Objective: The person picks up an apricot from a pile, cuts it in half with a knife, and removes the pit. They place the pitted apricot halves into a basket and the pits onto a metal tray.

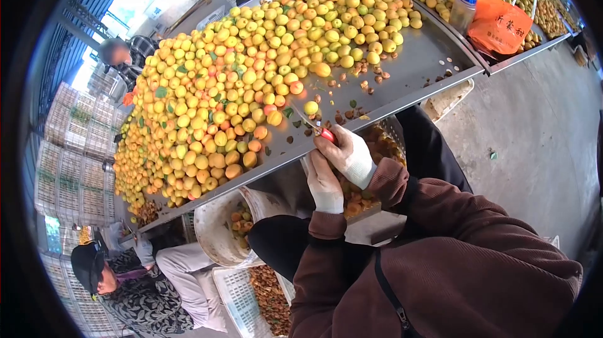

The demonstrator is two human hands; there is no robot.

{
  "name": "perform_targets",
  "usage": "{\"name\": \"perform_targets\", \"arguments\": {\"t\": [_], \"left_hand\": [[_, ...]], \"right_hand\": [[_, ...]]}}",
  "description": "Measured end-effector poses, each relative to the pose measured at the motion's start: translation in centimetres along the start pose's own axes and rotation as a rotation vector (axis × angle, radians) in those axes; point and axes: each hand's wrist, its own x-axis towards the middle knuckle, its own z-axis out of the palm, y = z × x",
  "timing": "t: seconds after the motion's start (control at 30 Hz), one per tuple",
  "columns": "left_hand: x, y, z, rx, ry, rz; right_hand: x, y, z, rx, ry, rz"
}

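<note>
My right hand [349,155], in a white glove, is closed around a knife with a red handle [328,134]. Its thin blade points up and left over the table's edge. Just below and touching it is my left hand [323,184], also gloved, with the fingers bent together; anything inside them is hidden. Beyond the blade, a single yellow apricot [311,107] lies on the metal table [433,49], near brown pits and scraps. A large heap of apricots [213,99] covers the left and back of the table.
Under my hands stands a crate of split apricots [384,143]. A white bucket [217,228] and a crate of pits [270,300] are to the left, near a seated person in a black cap [88,266]. An orange bag [501,24] and a blue-lidded jar [463,11] sit at right.
</note>
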Motion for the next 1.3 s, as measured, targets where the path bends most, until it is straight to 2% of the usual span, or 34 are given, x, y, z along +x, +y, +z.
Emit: {"name": "perform_targets", "arguments": {"t": [0.03, 0.1, 0.13, 0.2, 0.23, 0.37, 0.43, 0.47, 0.53, 0.57, 0.6, 0.7, 0.73, 0.8, 0.83, 0.87, 0.93, 0.97, 1.07, 1.13, 1.2, 1.23, 1.27, 1.3], "left_hand": [[-0.3, 0.9, 0.4, 0.057, 0.042, 0.057], [-0.3, 0.3, 0.9, 0.29, 0.146, 0.245], [-0.5, 0.1, 1.2, 0.3, 0.143, 0.255], [-0.9, 1.2, 1.9, 0.123, 0.197, 0.112], [-1.0, 1.1, 1.9, 0.341, 0.179, 0.235], [-0.7, -0.8, 2.2, 0.319, 0.112, 0.273], [-0.9, -0.3, 2.7, 0.013, 0.032, 0.026], [-0.9, -0.6, 2.7, 0.005, 0.031, 0.025], [-0.7, -1.6, 2.4, -0.6, -0.008, -0.291], [-0.9, -2.8, 2.0, -0.673, 0.016, -0.395], [-1.1, -3.6, 1.5, -0.687, 0.017, -0.402], [-1.5, -4.7, 0.2, -0.418, -0.2, -0.25], [-1.5, -4.9, 0.0, -0.435, -0.191, -0.254], [-1.9, -4.1, -0.3, -1.222, -0.416, -0.631], [-1.9, -8.4, -1.0, -1.036, -0.29, -0.752], [-2.7, -9.3, -1.2, -1.046, -0.281, -0.759], [-4.2, -10.8, -0.9, -0.701, -0.367, -0.479], [-4.9, -11.1, -0.7, -0.521, -0.407, -0.34], [-4.8, -10.9, -0.1, 0.053, -0.539, 0.109], [-4.3, -6.9, 0.6, 0.125, -0.518, 0.185], [-3.5, -2.8, 1.1, -0.961, -0.15, -0.64], [-3.1, -3.6, -0.5, -0.692, -0.067, -0.713], [-2.8, -0.4, -0.4, -0.765, -0.05, -0.757], [-2.3, -1.4, -1.5, -0.864, -0.114, -0.735]], "right_hand": [[-0.2, 0.6, 0.5, 0.138, 0.012, 0.158], [-0.6, 0.6, 1.1, 0.207, 0.07, 0.211], [-0.8, 0.6, 1.3, 0.265, 0.124, 0.268], [-0.9, 0.4, 1.2, 0.297, 0.152, 0.238], [-1.1, 0.4, 0.9, 0.218, 0.173, 0.204], [-1.4, -0.1, -0.7, 0.101, 0.164, 0.174], [-1.6, 0.6, -1.1, -0.003, 0.171, 0.06], [-1.8, 0.9, -1.1, -0.01, 0.172, 0.059], [-2.1, 1.4, -1.1, -0.179, 0.125, -0.067], [-2.2, 1.4, -1.0, -0.189, 0.104, -0.125], [-2.1, 1.8, -0.8, -0.22, 0.089, -0.187], [-2.4, 1.9, -1.0, -0.281, 0.018, -0.288], [-2.4, 2.1, -1.0, -0.295, 0.005, -0.289], [-2.8, 2.7, -0.8, -0.387, -0.037, -0.333], [-2.9, 3.1, -0.7, -0.416, -0.052, -0.347], [-3.2, 3.4, -0.5, -0.421, -0.064, -0.341], [-3.4, 3.7, -0.6, -0.414, -0.105, -0.386], [-3.3, 3.5, -1.0, -0.441, -0.199, -0.455], [-3.3, 3.5, -0.9, -0.417, -0.298, -0.449], [-2.5, 3.7, -1.0, -0.435, -0.25, -0.442], [-2.6, 3.0, -0.4, 0.444, -0.059, 0.288], [-1.6, 4.6, 0.7, 0.487, 0.176, 0.276], [-1.0, 5.9, 0.1, 0.6, 0.152, 0.292], [-1.2, 5.0, -1.0, 0.62, 0.078, 0.304]]}}
